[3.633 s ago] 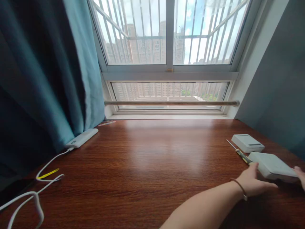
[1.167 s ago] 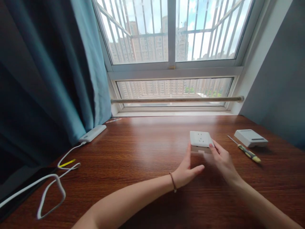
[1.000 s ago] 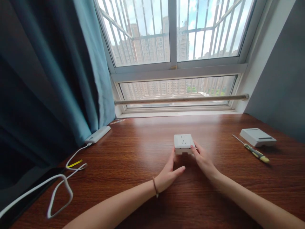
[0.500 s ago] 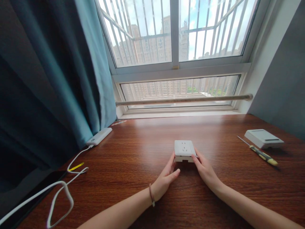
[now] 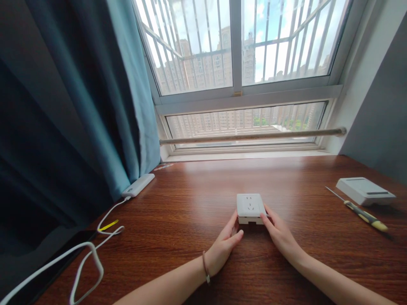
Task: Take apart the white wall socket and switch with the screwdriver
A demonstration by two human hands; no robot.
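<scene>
Our fingers [image 5: 231,222] are flanking a white socket box [image 5: 250,206] in the head view: those of the left hand [image 5: 223,246] are lying along its left side with the thumb spread away in front, while those of the right hand [image 5: 281,236] are pinching the near right corner, thumb at the front edge and forefinger along the side. We are probably bracing it from both sides so that it is not sliding or twisting, and we are leaving its slotted face uncovered and turned up. It is sitting right of the middle of the counter [image 5: 190,205], well in from the far edge; its underside is hiding from us, so we are only guessing that it is resting on the wood.

Towards the far right corner, a second white box [image 5: 365,190] is lying near the right edge, and a screwdriver [image 5: 365,216] is resting just beside it, presumably within easy reach.

Near the far left corner, a white slab-like device [image 5: 139,185] is lying against the curtain [image 5: 140,114], its white cable [image 5: 98,261] looping towards us, likely out of our way.
</scene>
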